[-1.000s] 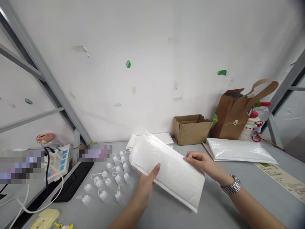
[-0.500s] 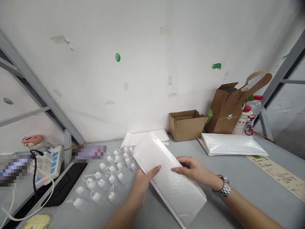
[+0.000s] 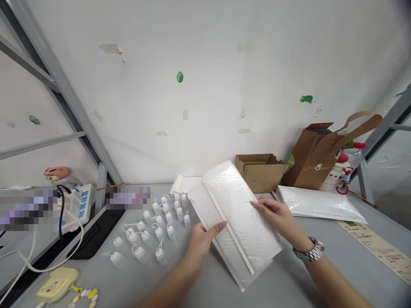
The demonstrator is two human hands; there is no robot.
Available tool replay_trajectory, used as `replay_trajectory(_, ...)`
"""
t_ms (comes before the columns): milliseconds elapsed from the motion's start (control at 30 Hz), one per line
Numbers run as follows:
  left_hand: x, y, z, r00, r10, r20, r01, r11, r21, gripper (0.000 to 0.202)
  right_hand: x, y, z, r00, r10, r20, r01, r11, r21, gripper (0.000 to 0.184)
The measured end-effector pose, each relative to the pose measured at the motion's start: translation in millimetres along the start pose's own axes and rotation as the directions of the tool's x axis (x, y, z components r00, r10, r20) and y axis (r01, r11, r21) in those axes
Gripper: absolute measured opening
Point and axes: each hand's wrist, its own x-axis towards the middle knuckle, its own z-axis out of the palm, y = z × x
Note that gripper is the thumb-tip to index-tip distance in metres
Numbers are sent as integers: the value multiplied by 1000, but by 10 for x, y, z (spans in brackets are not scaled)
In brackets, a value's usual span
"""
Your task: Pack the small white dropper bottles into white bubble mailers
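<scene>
Two white bubble mailers overlap in front of me. The upper bubble mailer (image 3: 237,192) lies skewed over the lower bubble mailer (image 3: 221,241), whose left side and bottom corner stick out. My left hand (image 3: 205,239) is closed on the left edge of the lower one, thumb on top and fingers hidden beneath. That thumb's tip reaches the upper mailer's edge strip. My right hand (image 3: 276,216), with a metal watch (image 3: 310,250) at the wrist, pinches the right edge of the upper mailer. Several small white-capped plastic bottles (image 3: 159,233) stand in rows left of my hands.
Behind stand an open cardboard box (image 3: 258,177) and a brown paper bag (image 3: 313,158). Further white mailers (image 3: 321,203) lie at right beside a printed paper strip (image 3: 379,244). A power strip (image 3: 81,207), cables and a yellow case (image 3: 58,284) are at left.
The upper mailer has slid apart from the one beneath, uncovering the lower one's left part. My right hand has moved to its edge. The whole view has shifted, showing more on the left.
</scene>
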Motion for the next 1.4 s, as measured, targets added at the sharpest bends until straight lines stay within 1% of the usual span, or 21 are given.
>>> replay_trajectory(67, -6, -9, 1, 999, 14, 32, -13, 1000, -19, 42, 36, -50, -68, 984, -63, -166, 58, 998, -37, 27)
replay_trajectory(100, -9, -11, -1, 999, 11, 38, -11, 1000, -11, 42, 63, -95, -94, 960, -116, -255, 102, 993, -66, 25)
replay_trajectory(167, -13, -18, -7, 999, -4, 52, 2, 1000, 30, 41, 142, -217, -118, 877, -258, -405, 208, 964, -164, 18)
replay_trajectory(233, -15, -30, -16, 997, -3, 78, -3, 997, 75, 41, 260, -349, -88, 765, -441, -470, 329, 894, -303, 10)
replay_trajectory(300, -13, -45, -25, 995, -4, 99, -6, 994, 110, 41, 405, -456, -5, 668, -608, -429, 438, 787, -435, 7)
replay_trajectory(333, -11, -50, -29, 995, -7, 99, -6, 992, 123, 40, 481, -495, 53, 640, -671, -376, 483, 731, -483, 9)
replay_trajectory(467, -3, -47, -48, 998, 8, 67, -16, 992, 124, 37, 731, -582, 294, 592, -794, -141, 613, 557, -560, 15)
replay_trajectory(533, -1, -38, -56, 997, 32, 71, -39, 995, 95, 35, 803, -610, 369, 543, -830, -126, 641, 507, -577, 16)
replay_trajectory(600, 0, -35, -58, 995, 45, 85, -51, 996, 68, 34, 853, -628, 404, 501, -847, -178, 626, 496, -602, 18)
replay_trajectory(633, -1, -37, -56, 995, 46, 85, -52, 997, 63, 34, 878, -628, 413, 492, -846, -204, 606, 501, -617, 19)
replay_trajectory(667, -1, -41, -53, 995, 44, 86, -49, 997, 63, 33, 907, -619, 422, 500, -840, -212, 583, 507, -635, 19)
replay_trajectory(700, -2, -45, -47, 995, 39, 89, -45, 997, 67, 34, 940, -599, 435, 526, -828, -195, 558, 509, -655, 20)
replay_trajectory(767, -3, -53, -35, 996, 16, 85, -23, 996, 86, 35, 1017, -527, 477, 629, -775, -67, 532, 492, -689, 20)
replay_trajectory(833, 1, -53, -22, 997, -8, 72, 0, 994, 111, 39, 1082, -421, 533, 738, -666, 105, 532, 478, -699, 19)
replay_trajectory(900, 8, -44, -11, 998, -26, 50, 19, 990, 140, 42, 1088, -319, 580, 793, -575, 200, 527, 485, -697, 18)
replay_trajectory(967, 16, -34, 0, 999, -38, 29, 33, 987, 155, 44, 998, -268, 604, 838, -524, 151, 475, 567, -673, 23)
replay_trajectory(1067, 9, -42, 23, 999, -35, 20, 32, 991, 132, 46, 681, -319, 605, 913, -407, 20, 364, 791, -492, 26)
replay_trajectory(1167, -42, -84, 51, 996, 37, 86, -47, 992, 117, 47, 287, -441, 592, 948, -310, 74, 317, 896, -311, 30)
replay_trajectory(1233, -100, -107, 67, 977, 87, 195, -116, 983, 142, 47, 88, -490, 570, 962, -237, 132, 263, 938, -225, 41)
replay_trajectory(1300, -160, -107, 79, 945, 115, 307, -174, 969, 175, 51, -19, -484, 523, 971, -161, 176, 185, 974, -130, 52)
replay_trajectory(1400, -223, -66, 84, 906, 150, 396, -258, 937, 236, 61, -41, -395, 392, 978, -69, 198, 67, 998, 13, 51)
